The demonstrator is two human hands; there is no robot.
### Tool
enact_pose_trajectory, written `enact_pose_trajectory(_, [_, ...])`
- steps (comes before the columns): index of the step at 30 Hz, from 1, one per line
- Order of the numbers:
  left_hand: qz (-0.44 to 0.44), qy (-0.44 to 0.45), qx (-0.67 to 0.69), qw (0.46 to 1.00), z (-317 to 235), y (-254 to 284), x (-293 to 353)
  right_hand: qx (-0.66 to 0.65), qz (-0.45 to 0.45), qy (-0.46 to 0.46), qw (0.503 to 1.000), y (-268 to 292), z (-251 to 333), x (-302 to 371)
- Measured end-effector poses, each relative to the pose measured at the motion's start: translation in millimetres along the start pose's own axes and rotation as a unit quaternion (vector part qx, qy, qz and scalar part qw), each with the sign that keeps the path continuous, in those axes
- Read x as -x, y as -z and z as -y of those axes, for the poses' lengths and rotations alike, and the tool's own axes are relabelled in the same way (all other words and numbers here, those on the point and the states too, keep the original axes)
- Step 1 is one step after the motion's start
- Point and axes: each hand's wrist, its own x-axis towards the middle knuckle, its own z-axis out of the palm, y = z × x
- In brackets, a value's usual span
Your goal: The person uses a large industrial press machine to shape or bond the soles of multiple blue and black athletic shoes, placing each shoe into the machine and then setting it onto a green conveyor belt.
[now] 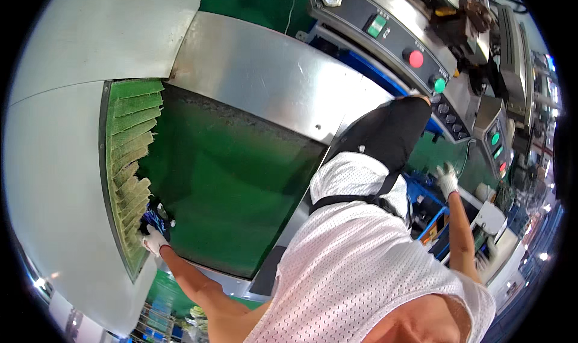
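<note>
My left hand [154, 240], in a white glove, reaches out to the lower left and grips a small dark blue and black object [155, 218]. It holds the object against the frayed green curtain strips [129, 162] at the mouth of a grey machine tunnel. The green conveyor belt [229, 174] runs out from those strips. My right hand [447, 179], also in a white glove, is stretched out to the right with its fingers apart. It holds nothing and hovers by the edge of a machine frame. My white mesh shirt fills the lower middle of the view.
A grey rounded machine hood [54, 180] encloses the tunnel, with a steel plate [265, 78] along the belt. A control panel [385, 36] carries a red button [415, 58] and green buttons. More machines and blue frames stand at the right.
</note>
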Motion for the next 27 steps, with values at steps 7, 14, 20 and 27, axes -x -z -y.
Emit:
enact_pose_trajectory(7, [0.136,0.016,-0.017,0.99,15,-60,-43,-0.069,0.035,-0.027,0.997,38,53,-23])
enact_pose_trajectory(14, [0.135,-0.006,-0.005,0.991,-94,-10,48,-0.034,-0.011,0.024,0.999,56,63,-8])
enact_pose_trajectory(20, [0.205,-0.057,0.14,0.967,-154,4,150,0.01,-0.005,0.104,0.995,69,149,20])
enact_pose_trajectory(27, [0.139,-0.138,0.375,0.906,-215,37,303,-0.122,-0.024,0.254,0.959,97,247,58])
